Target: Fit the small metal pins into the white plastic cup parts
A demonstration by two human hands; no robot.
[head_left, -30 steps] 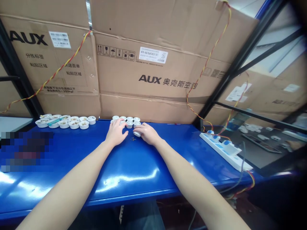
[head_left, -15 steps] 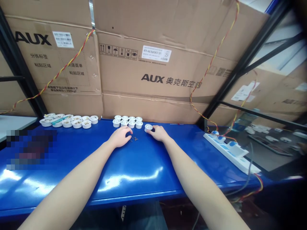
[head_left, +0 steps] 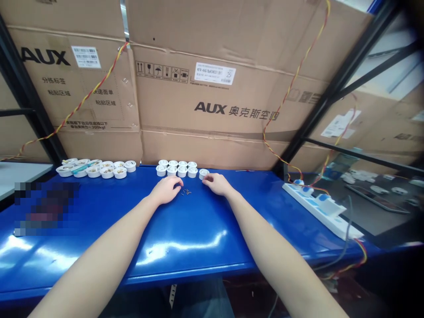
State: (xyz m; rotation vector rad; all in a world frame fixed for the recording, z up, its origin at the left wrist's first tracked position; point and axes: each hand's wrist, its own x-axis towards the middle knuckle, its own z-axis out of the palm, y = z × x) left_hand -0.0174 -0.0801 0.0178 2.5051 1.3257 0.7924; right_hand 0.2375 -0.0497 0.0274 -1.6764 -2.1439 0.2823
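Note:
Several small dark screws (head_left: 186, 192) lie loose on the blue table between my hands. My left hand (head_left: 166, 189) rests just left of them, its fingers curved and thumb apart, with nothing visible in it. My right hand (head_left: 217, 183) is low over the table, fingertips loosely bent in front of a single round white cup (head_left: 203, 173); the cup stands upright and the fingers no longer wrap it. Beyond my left hand, two rows of white cups (head_left: 182, 171) stand close together, their contents too small to make out.
Another cluster of white cups (head_left: 107, 172), some with small brassy parts, stands at back left with a teal strip across it. A white power strip (head_left: 323, 210) with plugs lies at right. Large cardboard boxes (head_left: 212, 110) back the blue table (head_left: 185, 234). Twisted wires hang down.
My right hand has let go of the single white cup, which now stands a little farther back, near the rows. My left hand has barely moved.

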